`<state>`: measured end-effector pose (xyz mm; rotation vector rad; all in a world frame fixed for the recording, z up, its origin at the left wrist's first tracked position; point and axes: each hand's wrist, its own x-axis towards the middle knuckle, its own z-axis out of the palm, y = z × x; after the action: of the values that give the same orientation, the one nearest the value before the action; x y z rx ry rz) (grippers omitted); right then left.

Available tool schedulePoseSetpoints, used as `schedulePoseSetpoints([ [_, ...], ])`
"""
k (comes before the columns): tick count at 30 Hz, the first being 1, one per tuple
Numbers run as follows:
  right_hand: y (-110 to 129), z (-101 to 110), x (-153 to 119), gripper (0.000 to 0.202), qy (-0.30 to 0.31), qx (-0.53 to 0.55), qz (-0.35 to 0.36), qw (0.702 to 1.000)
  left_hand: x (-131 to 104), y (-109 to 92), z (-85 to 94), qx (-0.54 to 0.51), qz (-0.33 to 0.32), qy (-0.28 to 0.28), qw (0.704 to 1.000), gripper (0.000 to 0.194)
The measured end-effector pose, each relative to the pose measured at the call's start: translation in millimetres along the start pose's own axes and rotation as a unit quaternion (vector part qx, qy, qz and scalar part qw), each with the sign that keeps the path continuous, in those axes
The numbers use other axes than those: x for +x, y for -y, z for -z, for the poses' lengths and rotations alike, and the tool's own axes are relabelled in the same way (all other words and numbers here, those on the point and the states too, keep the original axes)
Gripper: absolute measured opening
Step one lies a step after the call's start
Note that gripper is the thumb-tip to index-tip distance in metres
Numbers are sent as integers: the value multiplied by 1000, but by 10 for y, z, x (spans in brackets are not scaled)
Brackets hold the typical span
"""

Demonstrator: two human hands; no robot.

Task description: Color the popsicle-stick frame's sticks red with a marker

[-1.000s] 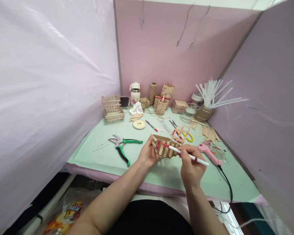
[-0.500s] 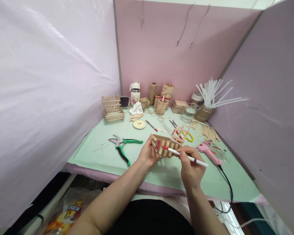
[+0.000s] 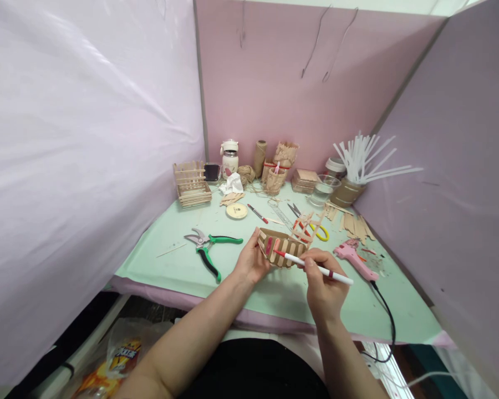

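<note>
From where I stand, the slatted box [image 3: 289, 247] looks like matt cardboard faced with wooden strips [image 3: 269, 245], the pen [image 3: 294, 259] at it smooth plastic. Right of the box, the glue gun [image 3: 356, 260] is plastic too; left, metal-bladed pruners [image 3: 203, 241]; behind, rough twine [image 3: 246, 174].

Two hands [image 3: 251, 265], one pruner [image 3: 205, 255], one glue gun [image 3: 355, 259]

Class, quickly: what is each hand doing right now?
Left hand: closed, holding the box.
Right hand: closed, holding the marker.
</note>
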<state>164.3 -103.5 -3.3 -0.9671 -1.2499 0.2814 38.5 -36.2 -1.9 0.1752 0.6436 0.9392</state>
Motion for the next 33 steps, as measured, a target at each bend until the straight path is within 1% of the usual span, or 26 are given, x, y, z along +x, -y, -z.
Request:
schedulePoseSetpoints([
  [3,-1,8,-10,16,2,-1,0,1000,21,7,22,-3,1,3,1000,49],
  [9,-18,44,-54,20,36,-1,17,999,105,33,110,-23,-4,18,1000,51],
  [12,-20,52,-69,19,48,-1,23,999,113,34,122,-23,-9,21,999,49],
  [14,-18,47,-71,19,43,-4,20,999,100,29,111,-21,-5,16,1000,47],
  [19,-10,34,-67,15,4,-14,7,1000,51,15,60,-26,1,11,1000,45],
  [21,-12,41,-69,16,11,-17,7,1000,47,16,51,-29,-2,6,1000,45],
  [23,-16,51,-72,19,30,-18,15,999,53,20,54,-30,-6,3,1000,45],
  [25,-20,58,-72,20,47,-16,27,998,65,24,66,-30,-9,7,999,45],
  [27,-21,59,-71,20,50,-15,31,998,75,25,81,-30,-8,12,999,45],
  [33,-16,51,-76,15,8,-17,11,1000,73,17,92,-23,-2,22,999,49],
])
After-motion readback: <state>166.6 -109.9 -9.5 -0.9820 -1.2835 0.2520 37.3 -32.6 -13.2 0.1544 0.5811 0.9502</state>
